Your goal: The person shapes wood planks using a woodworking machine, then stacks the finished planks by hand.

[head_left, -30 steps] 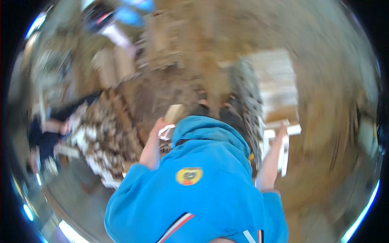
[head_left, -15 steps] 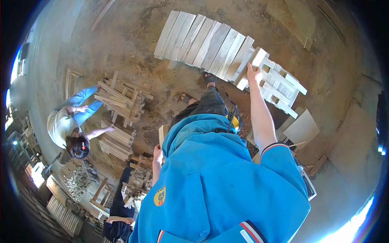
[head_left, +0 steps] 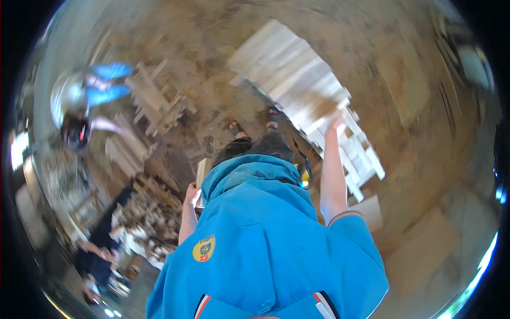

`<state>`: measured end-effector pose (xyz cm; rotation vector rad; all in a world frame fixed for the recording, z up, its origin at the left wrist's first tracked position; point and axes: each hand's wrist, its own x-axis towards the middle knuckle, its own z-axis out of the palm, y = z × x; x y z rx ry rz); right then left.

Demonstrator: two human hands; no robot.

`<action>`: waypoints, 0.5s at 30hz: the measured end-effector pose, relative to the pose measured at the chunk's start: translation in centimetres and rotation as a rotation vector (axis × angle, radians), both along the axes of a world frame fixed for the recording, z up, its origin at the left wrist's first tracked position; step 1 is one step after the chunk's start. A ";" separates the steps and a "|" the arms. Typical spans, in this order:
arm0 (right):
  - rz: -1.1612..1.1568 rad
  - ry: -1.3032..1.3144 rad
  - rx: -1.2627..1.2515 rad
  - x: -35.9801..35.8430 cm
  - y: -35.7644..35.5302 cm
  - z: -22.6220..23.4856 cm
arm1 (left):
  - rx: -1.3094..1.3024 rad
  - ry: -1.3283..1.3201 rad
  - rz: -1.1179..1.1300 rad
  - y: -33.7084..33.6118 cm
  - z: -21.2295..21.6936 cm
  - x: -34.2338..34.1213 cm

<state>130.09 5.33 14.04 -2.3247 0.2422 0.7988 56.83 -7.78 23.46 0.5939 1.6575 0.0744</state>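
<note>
Beside my left hip, my left hand (head_left: 192, 194) is closed round a pale wooden piece (head_left: 203, 171), which stands nearly upright against my blue shirt; its lower part is hidden. My right arm reaches forward to the near right end of a long row of pale wooden boards (head_left: 287, 61) lying side by side. There my right hand (head_left: 337, 122) is at the last boards, blurred by motion, so its grip on any one of them cannot be made out. Below it, wooden slats and crosspieces (head_left: 357, 154) show in a frame-like stack.
At the left, a person (head_left: 71, 103) bends beside a pile of wooden frames (head_left: 156, 98) and a stack of slats (head_left: 127, 146). Another person in dark clothes (head_left: 98, 255) is at the lower left near a heap of wood pieces (head_left: 151, 212). A flat panel (head_left: 367, 212) lies at the right.
The view has swung, so the board row appears turned and further right. My right hand has moved lower at the row's end, where it gripped a thick wooden piece. My left hand keeps its piece.
</note>
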 end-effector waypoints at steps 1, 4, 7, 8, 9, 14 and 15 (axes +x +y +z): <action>0.453 -0.369 -0.118 5.3 -1.7 -1.1 | 0.026 -0.051 0.053 -0.1 -1.9 2.2; 0.321 0.138 0.383 -8.5 7.2 4.0 | 0.035 0.373 0.125 -7.2 1.3 0.3; 0.393 0.102 0.448 -2.2 7.2 2.8 | 0.001 0.428 0.115 -4.5 4.5 6.9; 0.418 0.115 0.414 -3.2 8.5 2.5 | 0.007 0.424 0.172 -6.1 4.2 6.5; 0.780 -0.190 0.301 3.6 8.8 2.9 | 0.060 0.319 0.203 -5.6 2.4 7.9; 1.148 0.101 0.472 -17.6 19.6 8.7 | 0.003 0.388 0.453 -9.7 4.3 8.2; 1.229 0.054 0.469 -19.9 21.5 9.5 | 0.026 0.367 0.472 -9.7 3.4 8.5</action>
